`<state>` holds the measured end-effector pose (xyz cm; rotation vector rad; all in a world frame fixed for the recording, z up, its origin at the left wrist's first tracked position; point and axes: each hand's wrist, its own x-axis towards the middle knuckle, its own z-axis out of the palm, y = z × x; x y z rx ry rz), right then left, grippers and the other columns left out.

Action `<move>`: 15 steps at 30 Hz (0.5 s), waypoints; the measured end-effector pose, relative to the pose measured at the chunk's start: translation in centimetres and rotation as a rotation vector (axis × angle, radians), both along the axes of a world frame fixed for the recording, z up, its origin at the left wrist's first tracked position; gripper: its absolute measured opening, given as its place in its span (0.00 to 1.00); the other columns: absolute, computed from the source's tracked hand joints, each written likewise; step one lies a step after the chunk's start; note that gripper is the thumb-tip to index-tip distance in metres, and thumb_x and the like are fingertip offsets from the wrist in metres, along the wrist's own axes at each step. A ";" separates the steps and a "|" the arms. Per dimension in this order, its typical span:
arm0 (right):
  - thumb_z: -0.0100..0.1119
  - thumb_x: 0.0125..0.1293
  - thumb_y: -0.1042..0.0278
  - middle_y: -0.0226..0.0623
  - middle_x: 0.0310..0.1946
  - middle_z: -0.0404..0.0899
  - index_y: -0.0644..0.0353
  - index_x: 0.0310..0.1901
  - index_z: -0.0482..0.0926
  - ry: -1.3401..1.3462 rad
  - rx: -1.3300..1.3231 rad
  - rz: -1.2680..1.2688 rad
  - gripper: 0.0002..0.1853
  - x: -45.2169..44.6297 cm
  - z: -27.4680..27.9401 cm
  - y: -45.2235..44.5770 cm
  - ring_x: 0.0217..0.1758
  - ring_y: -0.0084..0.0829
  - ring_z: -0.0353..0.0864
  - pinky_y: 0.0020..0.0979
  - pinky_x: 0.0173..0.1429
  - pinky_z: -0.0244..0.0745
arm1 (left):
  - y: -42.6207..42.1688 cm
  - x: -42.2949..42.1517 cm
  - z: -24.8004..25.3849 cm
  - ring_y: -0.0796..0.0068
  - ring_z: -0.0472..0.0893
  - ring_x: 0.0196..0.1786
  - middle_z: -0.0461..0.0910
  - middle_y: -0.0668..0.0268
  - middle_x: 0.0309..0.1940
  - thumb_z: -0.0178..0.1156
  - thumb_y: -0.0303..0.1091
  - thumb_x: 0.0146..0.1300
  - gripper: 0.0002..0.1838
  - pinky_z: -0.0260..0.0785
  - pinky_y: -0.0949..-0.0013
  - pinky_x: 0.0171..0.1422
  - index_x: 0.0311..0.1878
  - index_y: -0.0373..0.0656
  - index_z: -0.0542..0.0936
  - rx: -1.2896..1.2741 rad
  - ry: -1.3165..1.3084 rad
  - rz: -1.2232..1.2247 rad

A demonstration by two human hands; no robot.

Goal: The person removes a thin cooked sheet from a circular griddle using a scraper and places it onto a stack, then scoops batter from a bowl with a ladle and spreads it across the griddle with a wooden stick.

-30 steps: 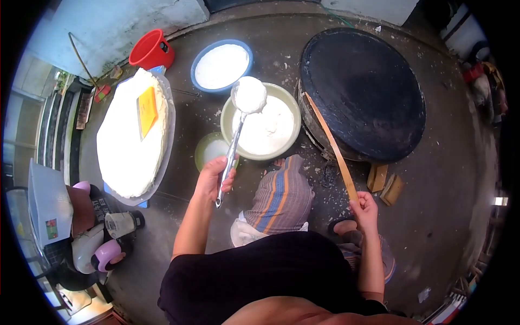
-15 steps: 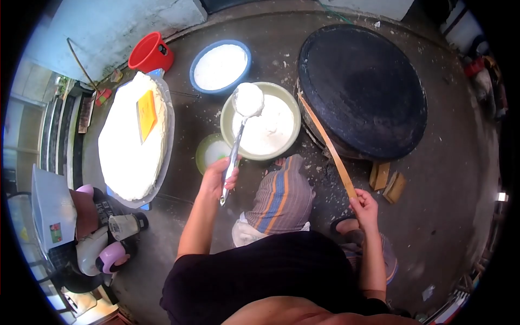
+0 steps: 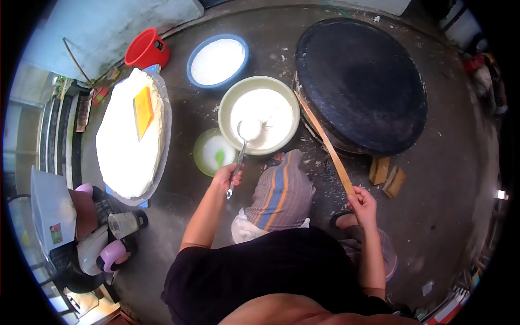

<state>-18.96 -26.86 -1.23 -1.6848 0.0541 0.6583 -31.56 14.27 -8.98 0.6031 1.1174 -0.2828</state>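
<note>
My left hand (image 3: 228,176) is closed round the handle of a metal ladle (image 3: 240,161). The ladle's bowl sits in thick white batter (image 3: 273,111) inside a pale green basin (image 3: 296,116). Between the fingers of my right hand (image 3: 364,207) is the lower end of a long flat wooden strip (image 3: 331,149). The strip slants up and left, its far tip beside the rim of a large round black griddle (image 3: 362,86). Left of the basin stands a small green bowl (image 3: 198,161) with white contents and something bright green in it.
A blue basin (image 3: 190,73) of white stuff stands behind. On the left, an orange scraper (image 3: 143,114) lies on a pile of thin white sheets (image 3: 122,146). A red bucket (image 3: 146,50) is farther back. Wooden blocks (image 3: 380,169) lie below the griddle.
My left hand has lowered the ladle, and its bowl has gone from above the basin's left rim down into the batter. The right hand and strip have barely moved.
</note>
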 end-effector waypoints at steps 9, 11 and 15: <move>0.55 0.58 0.75 0.27 0.26 0.76 0.64 0.47 0.72 -0.024 0.041 0.022 0.14 2.3 0.5 1.5 0.25 0.15 0.71 0.16 0.30 0.66 | -1.2 0.9 13.3 0.82 0.62 0.14 0.69 0.63 0.19 0.41 0.33 0.64 0.14 0.54 0.80 0.13 0.47 0.35 0.67 0.241 -0.164 -0.003; 0.55 0.58 0.75 0.27 0.26 0.76 0.64 0.47 0.72 -0.025 0.070 0.000 0.14 2.9 0.7 1.6 0.25 0.15 0.71 0.16 0.30 0.66 | -1.2 1.6 14.9 0.81 0.63 0.14 0.69 0.63 0.19 0.42 0.34 0.65 0.15 0.54 0.80 0.13 0.49 0.35 0.68 0.252 -0.351 0.003; 0.55 0.58 0.75 0.27 0.26 0.75 0.64 0.46 0.72 -0.080 0.005 0.011 0.13 3.9 1.7 1.7 0.25 0.14 0.70 0.15 0.30 0.65 | -1.5 4.8 18.7 0.81 0.64 0.14 0.70 0.63 0.19 0.43 0.36 0.65 0.16 0.55 0.80 0.13 0.50 0.35 0.68 0.248 -0.544 -0.019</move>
